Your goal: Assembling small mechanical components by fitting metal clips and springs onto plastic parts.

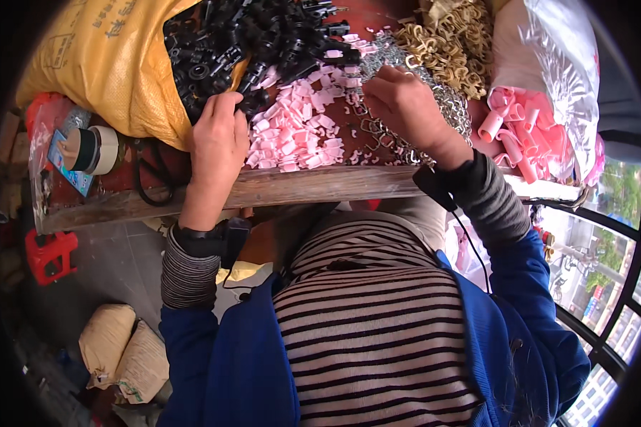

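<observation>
My left hand (217, 146) reaches into a heap of small black plastic parts (249, 43) spilling from a yellow woven sack (114, 64); its fingertips are curled among the parts, and whether they pinch one I cannot tell. My right hand (406, 107) rests on a pile of small silver metal rings (441, 99), fingers bent down into them. Between both hands lies a spread of small pink plastic pieces (295, 132) on a dark red table top (356, 128) with a worn wooden front edge (299, 186).
A heap of brass-coloured rings (452, 43) lies at the back right. A clear bag with pink tubes (527, 135) stands at the right. Tape rolls (92, 149) and a black loop (153, 178) lie at the left. A red stool (50, 256) and tan sacks (124, 356) are on the floor.
</observation>
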`<state>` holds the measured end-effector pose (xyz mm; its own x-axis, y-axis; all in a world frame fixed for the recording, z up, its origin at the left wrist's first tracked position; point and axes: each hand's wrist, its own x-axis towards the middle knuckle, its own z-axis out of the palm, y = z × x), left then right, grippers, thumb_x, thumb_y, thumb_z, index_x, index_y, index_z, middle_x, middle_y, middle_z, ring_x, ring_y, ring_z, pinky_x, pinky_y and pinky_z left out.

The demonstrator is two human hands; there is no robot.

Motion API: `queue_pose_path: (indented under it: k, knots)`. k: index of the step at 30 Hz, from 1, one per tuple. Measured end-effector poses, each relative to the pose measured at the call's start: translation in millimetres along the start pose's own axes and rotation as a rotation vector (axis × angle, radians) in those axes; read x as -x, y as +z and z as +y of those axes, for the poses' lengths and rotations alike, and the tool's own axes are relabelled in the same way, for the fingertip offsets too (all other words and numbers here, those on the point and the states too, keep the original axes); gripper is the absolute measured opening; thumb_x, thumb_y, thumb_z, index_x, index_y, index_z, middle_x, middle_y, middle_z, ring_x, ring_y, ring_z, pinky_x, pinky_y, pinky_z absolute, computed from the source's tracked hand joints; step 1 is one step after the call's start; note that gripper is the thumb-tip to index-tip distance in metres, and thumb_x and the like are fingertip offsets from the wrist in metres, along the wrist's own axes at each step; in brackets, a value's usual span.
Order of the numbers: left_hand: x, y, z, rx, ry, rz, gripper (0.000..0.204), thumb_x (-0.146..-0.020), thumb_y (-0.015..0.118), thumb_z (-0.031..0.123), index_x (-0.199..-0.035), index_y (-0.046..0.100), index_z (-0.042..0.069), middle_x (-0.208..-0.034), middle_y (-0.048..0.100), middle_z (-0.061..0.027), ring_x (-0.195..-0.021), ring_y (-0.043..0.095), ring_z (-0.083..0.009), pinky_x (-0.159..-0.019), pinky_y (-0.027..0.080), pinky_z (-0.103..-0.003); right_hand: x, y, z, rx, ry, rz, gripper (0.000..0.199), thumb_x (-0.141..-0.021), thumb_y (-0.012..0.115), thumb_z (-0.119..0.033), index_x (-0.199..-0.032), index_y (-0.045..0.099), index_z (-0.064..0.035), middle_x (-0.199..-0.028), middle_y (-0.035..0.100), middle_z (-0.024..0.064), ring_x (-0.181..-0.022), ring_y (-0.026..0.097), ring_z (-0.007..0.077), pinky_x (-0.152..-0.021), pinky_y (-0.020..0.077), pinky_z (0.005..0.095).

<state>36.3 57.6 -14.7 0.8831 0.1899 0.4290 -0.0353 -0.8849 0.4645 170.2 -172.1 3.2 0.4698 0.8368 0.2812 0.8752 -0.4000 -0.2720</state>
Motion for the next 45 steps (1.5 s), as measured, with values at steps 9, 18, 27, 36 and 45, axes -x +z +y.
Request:
queue_pose_path:
  k: [9, 18, 27, 36, 45]
  knots:
    - [-1, -11, 4, 0.942, -0.502, 0.018, 0.022, -0.076, 0.043, -0.004, -0.097, 0.049, 0.002, -0.084, 0.055, -0.0079, -0.066, 0.056, -0.0114, -0.058, 0.046, -0.023, -14, 32, 16, 0.038, 0.185, -0.109, 0.015, -0.071, 0.053, -0.011, -0.086, 0.055, -0.0077, -0.074, 0.05, 0.0095, -0.066, 0.052, 0.0288, -0.058, 0.0433, 0.0363]
    - [8, -8, 17, 1.552, -0.865, 0.034, 0.025, -0.076, 0.048, -0.004, -0.1, 0.044, 0.0, -0.085, 0.055, -0.0091, -0.068, 0.057, -0.0136, -0.059, 0.049, -0.022, -14, 26, 11, -0.058, 0.151, -0.111, 0.019, -0.07, 0.054, -0.012, -0.088, 0.057, -0.0067, -0.072, 0.05, 0.0121, -0.067, 0.052, 0.0301, -0.059, 0.043, 0.0356]
    - [26, 3, 34, 1.641, -0.808, -0.07, 0.018, -0.076, 0.053, 0.001, -0.094, 0.049, -0.001, -0.081, 0.057, -0.0088, -0.068, 0.058, -0.0138, -0.058, 0.049, -0.021, -8, 28, 9, -0.066, 0.148, -0.083, 0.018, -0.069, 0.054, -0.01, -0.086, 0.058, -0.0057, -0.073, 0.052, 0.0133, -0.066, 0.052, 0.031, -0.06, 0.0429, 0.0353]
    - [18, 18, 63, 1.747, -0.852, -0.181, 0.018, -0.08, 0.051, 0.008, -0.095, 0.05, 0.0, -0.081, 0.057, -0.0085, -0.066, 0.057, -0.0146, -0.057, 0.048, -0.022, 20, 1, -2, -0.75, 0.489, -0.055, 0.01, -0.077, 0.052, -0.01, -0.078, 0.055, -0.0004, -0.065, 0.052, 0.0043, -0.049, 0.045, 0.0107, -0.047, 0.0371, 0.0235]
    - [-6, 32, 98, 1.551, -0.833, -0.305, 0.023, -0.076, 0.056, 0.006, -0.098, 0.05, 0.002, -0.077, 0.056, -0.0053, -0.061, 0.056, -0.0132, -0.053, 0.046, -0.021, 41, -5, -8, -1.733, 0.747, -0.064, 0.01, -0.078, 0.053, -0.011, -0.08, 0.052, -0.0007, -0.066, 0.047, -0.0015, -0.048, 0.035, 0.0048, -0.044, 0.029, 0.017]
